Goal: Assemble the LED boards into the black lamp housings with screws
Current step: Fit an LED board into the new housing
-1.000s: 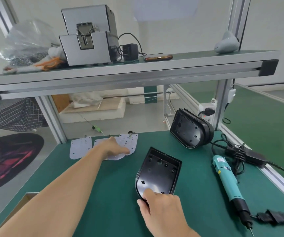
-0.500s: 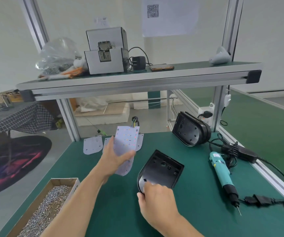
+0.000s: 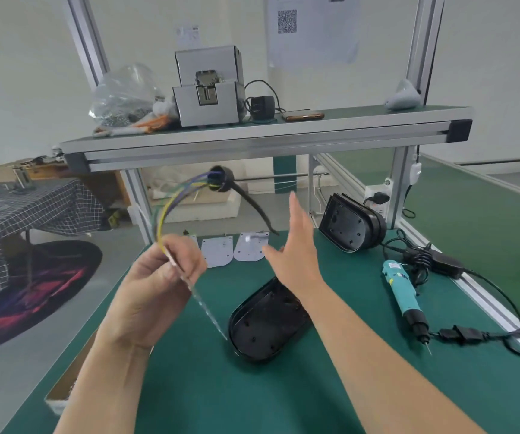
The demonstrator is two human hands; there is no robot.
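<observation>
Early stage, I judge: the left hand pinches one LED board just left of the empty black housing, the right hand is spread above it; seating and screwing remain.

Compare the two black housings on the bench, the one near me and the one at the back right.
The near housing lies flat on the green mat; the far housing stands on edge, tilted, its inside facing the camera. The near housing is partly covered by the right forearm; the far housing shows whole. Both are black, rounded at one end.
</observation>
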